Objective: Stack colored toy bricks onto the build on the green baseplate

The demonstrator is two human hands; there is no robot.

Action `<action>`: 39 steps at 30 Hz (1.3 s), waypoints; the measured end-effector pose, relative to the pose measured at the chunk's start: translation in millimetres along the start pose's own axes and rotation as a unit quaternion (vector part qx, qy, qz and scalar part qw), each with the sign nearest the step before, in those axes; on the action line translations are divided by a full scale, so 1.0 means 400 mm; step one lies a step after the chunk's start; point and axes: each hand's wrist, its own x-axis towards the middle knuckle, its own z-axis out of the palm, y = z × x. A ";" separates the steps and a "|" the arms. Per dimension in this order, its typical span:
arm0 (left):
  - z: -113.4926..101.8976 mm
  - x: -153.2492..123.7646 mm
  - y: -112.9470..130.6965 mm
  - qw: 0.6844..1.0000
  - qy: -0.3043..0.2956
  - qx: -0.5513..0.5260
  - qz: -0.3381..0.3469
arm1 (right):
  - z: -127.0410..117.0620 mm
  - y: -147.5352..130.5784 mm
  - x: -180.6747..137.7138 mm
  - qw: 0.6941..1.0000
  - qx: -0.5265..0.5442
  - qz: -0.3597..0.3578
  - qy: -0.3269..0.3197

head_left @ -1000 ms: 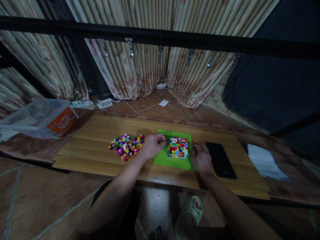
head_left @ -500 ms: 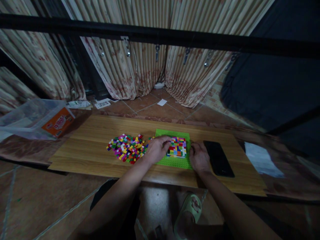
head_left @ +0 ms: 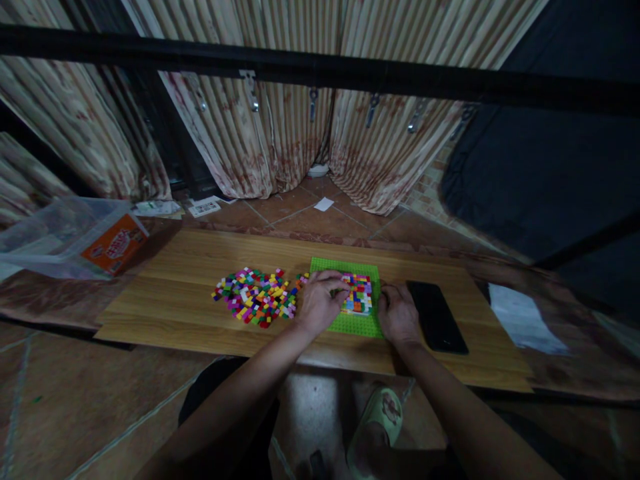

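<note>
A green studded baseplate (head_left: 357, 327) lies on the wooden board, with a multicoloured patch of small toy bricks (head_left: 359, 293) built on it. My left hand (head_left: 323, 301) is over the left side of that patch, its thumb and forefinger pinched together. Whatever is between those fingertips is too small to make out. Curled at the plate's right edge, my right hand (head_left: 399, 315) has its thumb side against the plate, gripping the edge. Left of the plate, a heap of loose toy bricks (head_left: 257, 297) in many colours is spread out.
A black phone (head_left: 437, 317) lies right of my right hand on the wooden board (head_left: 200, 333). Farther right is a white paper sheet (head_left: 525, 319). A clear plastic bin (head_left: 65, 257) with an orange label stands at the far left. A dark bar (head_left: 320, 63) crosses before the curtains.
My left hand has shifted slightly to the right and down over the brick patch, covering more of its left side. The right hand stays at the plate's edge.
</note>
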 end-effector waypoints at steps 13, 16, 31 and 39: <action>0.012 0.000 0.017 0.999 0.033 -0.017 -0.027 | -0.001 -0.002 -0.001 1.000 0.002 0.006 0.001; 0.010 -0.004 0.020 0.999 0.033 0.001 -0.009 | -0.001 -0.003 -0.002 1.000 -0.004 0.008 0.002; 0.008 -0.036 0.024 0.951 0.014 0.270 0.147 | -0.003 -0.005 -0.001 1.000 -0.010 0.008 -0.004; 0.002 -0.053 0.045 0.950 0.000 0.284 0.129 | -0.001 -0.006 -0.004 1.000 0.000 0.004 0.002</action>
